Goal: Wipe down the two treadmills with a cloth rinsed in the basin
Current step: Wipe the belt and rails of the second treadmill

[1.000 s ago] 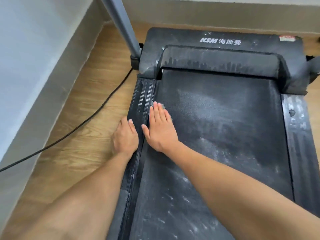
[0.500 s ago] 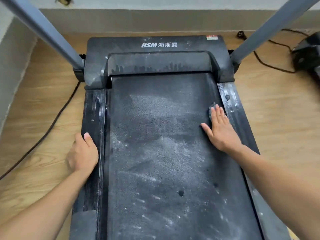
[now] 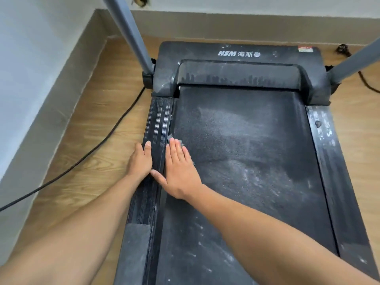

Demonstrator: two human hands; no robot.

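One treadmill [image 3: 253, 153] in view, black, on a wood-look floor [image 3: 92, 120]. Belt [image 3: 226, 233] carries pale dusty smears, heaviest mid-belt and toward the near end. Motor cover [image 3: 185, 52] at the far end has white print: "HSM 海斯曼". Two side rails: left rail [image 3: 158, 120] ribbed, right rail [image 3: 324, 153] blotched white. Two grey uprights, left upright [image 3: 131, 36] and right upright [image 3: 353, 62], one at each far corner of the deck. Two black cables on the floor: a long one [image 3: 102, 140] off the left far corner, another [image 3: 366, 83] past the right upright. Two hands. Right hand [image 3: 181, 171] is flat, fingers straight, pressing one grey cloth [image 3: 170, 137] onto the belt's left edge; only a scrap of the cloth shows beyond the fingertips. Left hand [image 3: 139, 163] rests on the left rail's outer edge, thumb lying along the rail; can't tell whether it grips. One small red-and-yellow sticker [image 3: 305, 48] at the cover's far right corner, text too small to read.
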